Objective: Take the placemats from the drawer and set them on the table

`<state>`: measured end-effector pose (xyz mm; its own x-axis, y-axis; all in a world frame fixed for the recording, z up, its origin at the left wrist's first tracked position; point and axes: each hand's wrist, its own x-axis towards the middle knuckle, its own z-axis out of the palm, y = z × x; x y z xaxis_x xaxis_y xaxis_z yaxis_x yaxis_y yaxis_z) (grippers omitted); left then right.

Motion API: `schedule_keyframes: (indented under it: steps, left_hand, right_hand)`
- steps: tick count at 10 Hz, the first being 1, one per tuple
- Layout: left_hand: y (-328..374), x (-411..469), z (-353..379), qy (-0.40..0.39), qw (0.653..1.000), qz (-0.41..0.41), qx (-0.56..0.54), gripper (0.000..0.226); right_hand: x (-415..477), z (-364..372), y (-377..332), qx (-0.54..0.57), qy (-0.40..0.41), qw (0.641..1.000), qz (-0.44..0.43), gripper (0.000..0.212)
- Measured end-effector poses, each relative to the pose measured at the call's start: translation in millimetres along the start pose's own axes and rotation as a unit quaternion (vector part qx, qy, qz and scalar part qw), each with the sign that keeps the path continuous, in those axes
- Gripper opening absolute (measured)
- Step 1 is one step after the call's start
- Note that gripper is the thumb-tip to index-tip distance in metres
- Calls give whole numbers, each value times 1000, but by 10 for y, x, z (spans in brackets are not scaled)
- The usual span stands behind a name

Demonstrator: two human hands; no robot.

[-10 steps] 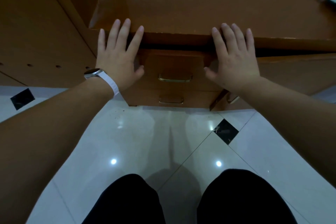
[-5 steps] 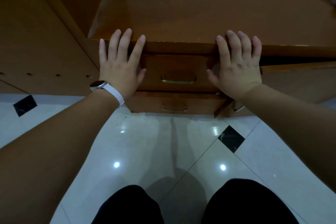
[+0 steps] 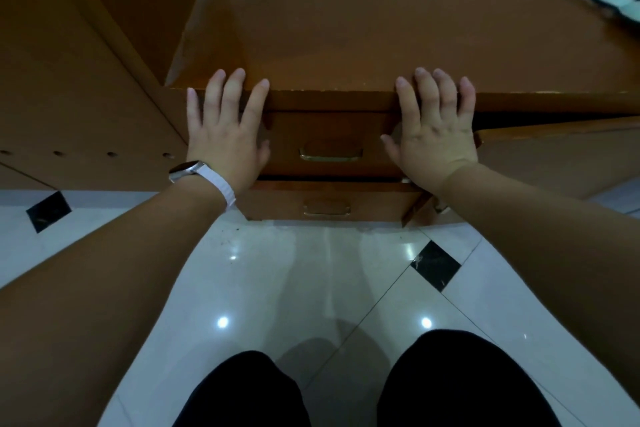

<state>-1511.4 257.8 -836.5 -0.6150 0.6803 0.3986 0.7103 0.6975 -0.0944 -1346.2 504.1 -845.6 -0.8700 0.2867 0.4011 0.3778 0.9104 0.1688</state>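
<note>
left hand and right hand lie flat on the drawer, fingers straight, grasping nothing. the drawer is rigid wood, likely heavy — grip the brass handle between the thumbs.

Drawer under table edge, between left hand and right hand.

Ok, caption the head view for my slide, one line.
The left hand and right hand rest flat against the upper drawer front under the wooden tabletop.
</note>
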Motion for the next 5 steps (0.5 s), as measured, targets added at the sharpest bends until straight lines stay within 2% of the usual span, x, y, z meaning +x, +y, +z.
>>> schedule_keyframes:
  steps: [3, 5]
  left_hand:
    - [71, -20, -381, -107, 993, -13, -36, 84]
    - [194, -320, -766, -125, 986, 8, -106, 79]
  right_hand:
    - [-41, -355, -46, 10, -95, 995, 3, 82]
    - [20, -840, -128, 94, -156, 983, -8, 67]
